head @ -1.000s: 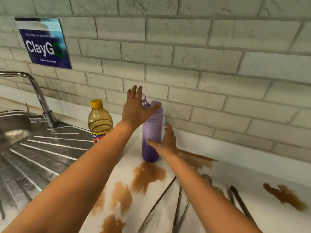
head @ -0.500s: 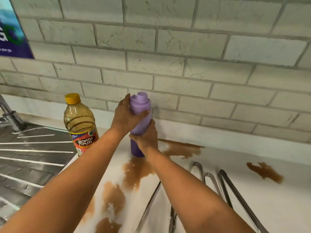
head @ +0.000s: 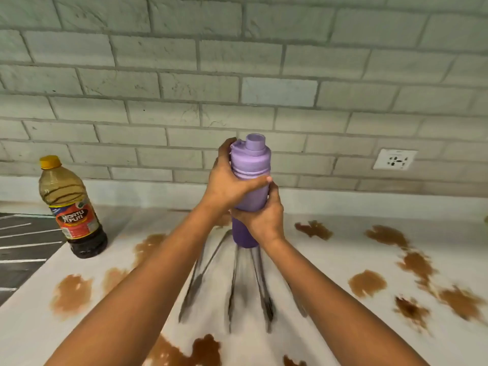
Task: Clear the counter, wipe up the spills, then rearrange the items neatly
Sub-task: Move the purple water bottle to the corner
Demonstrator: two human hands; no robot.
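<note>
A purple water bottle (head: 250,165) is held upright above the white counter (head: 343,326). My left hand (head: 227,180) grips it just below the lid, thumb across the front. Lower on the body, my right hand (head: 261,217) wraps round it from the right. Brown spills (head: 367,282) dot the counter on both sides. Several metal tongs (head: 235,286) lie blurred on the counter under the bottle. A plastic bottle with a yellow cap and red label (head: 70,207) stands at the left.
The ribbed steel sink drainboard (head: 23,241) borders the counter at the left edge. A grey brick wall (head: 237,88) runs along the back, with a white wall socket (head: 394,159) at the right.
Both hands closed round the purple bottle and raised it off the counter. The view swung right, so the tap and blue sign left the frame and more spills appeared at the right.
</note>
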